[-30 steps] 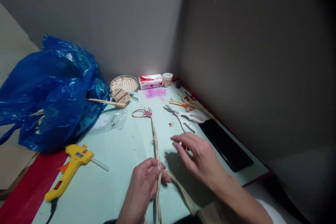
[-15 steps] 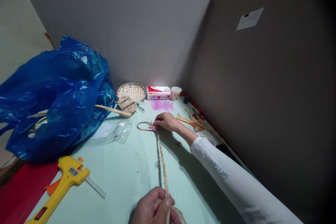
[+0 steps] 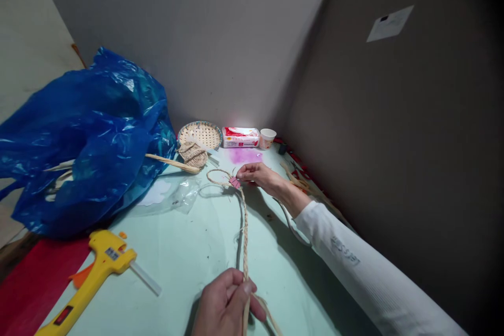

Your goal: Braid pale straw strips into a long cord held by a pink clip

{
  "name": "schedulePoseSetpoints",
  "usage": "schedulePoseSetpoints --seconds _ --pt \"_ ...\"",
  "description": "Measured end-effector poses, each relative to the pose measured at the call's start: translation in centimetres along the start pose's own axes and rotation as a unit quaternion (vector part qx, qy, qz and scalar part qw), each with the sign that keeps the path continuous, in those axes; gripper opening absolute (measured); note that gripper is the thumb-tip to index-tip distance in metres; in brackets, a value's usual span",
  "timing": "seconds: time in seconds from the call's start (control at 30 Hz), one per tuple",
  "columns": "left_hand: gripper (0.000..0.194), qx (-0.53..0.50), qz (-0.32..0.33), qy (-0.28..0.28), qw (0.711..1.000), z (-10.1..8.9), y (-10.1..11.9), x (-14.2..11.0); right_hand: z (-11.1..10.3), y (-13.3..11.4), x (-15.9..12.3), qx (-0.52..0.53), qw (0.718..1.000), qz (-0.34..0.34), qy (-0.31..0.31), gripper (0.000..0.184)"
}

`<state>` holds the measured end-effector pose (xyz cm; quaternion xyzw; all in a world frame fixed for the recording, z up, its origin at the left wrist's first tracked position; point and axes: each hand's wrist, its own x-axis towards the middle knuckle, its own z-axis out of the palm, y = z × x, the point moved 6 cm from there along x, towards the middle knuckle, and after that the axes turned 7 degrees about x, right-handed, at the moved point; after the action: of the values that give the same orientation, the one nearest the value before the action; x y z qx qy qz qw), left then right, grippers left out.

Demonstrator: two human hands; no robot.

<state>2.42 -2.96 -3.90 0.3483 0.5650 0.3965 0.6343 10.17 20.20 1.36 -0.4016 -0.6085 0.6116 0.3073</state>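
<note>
A long braided straw cord runs from near me towards the wall and ends in a loop. My left hand pinches the near end of the braid, where loose strands hang down. My right hand, arm stretched out in a white sleeve, grips a pink binder clip that clamps the braid at the base of the loop. The far end of the braid is lifted a little off the pale green table.
A big blue plastic bag fills the left side. A yellow glue gun lies at front left. By the wall stand a woven basket, a tissue pack and a paper cup. Straw strips lie along the right wall.
My right hand reached from near my left hand out to the binder clip, took hold of it and raised the looped end slightly. The left hand kept its grip on the braid.
</note>
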Motion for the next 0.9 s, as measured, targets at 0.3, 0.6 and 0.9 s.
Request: schedulePoseSetpoints --seconds 0.3,0.6,0.9 --pt "0.042 0.048 -0.027 0.022 0.998 -2.6 -0.2 -0.6 -1.2 0.0 -4.3 0.092 0.992 0.045 -0.068 0.026" --pt "0.036 0.131 0.000 0.038 0.991 -3.4 0.6 -0.8 -2.5 -0.8 -5.8 0.083 0.996 -0.003 -0.032 0.024" --pt "0.032 0.193 0.038 0.059 0.979 -3.8 3.6 -0.8 -2.4 -0.4 -6.6 0.067 0.997 -0.035 0.004 0.024"
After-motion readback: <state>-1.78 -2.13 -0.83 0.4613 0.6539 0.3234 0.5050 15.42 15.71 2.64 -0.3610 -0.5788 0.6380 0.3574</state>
